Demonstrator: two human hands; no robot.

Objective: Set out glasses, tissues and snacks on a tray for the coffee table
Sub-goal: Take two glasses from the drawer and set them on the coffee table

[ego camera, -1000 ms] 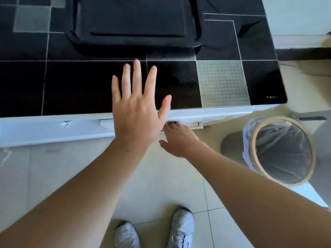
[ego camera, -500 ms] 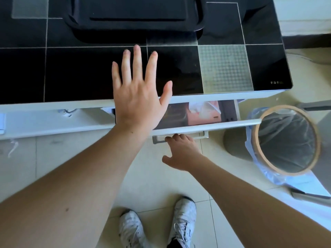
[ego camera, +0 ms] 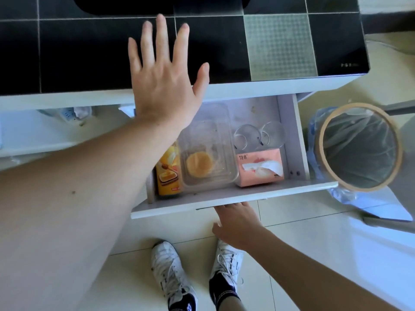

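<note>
Left hand (ego camera: 161,86) spread flat above the table edge. Right hand (ego camera: 235,223) grips under the drawer (ego camera: 224,202) front, fingers hidden. Tissue pack (ego camera: 260,168) and glasses (ego camera: 258,135) sit just beyond it.

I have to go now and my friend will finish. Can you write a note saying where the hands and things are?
Left hand: open, flat over the table edge, holding nothing.
Right hand: under the drawer front, fingers hidden there; whether it grips cannot be told.
Drawer is open. Inside: two glasses at the back right, tissues in front of them, a clear box with a bun in the middle, a yellow snack pack on the left.
Tray: on the table, mostly out of view.
Done: drawer opened.
Left: move glasses, tissues and snacks onto the tray.
</note>
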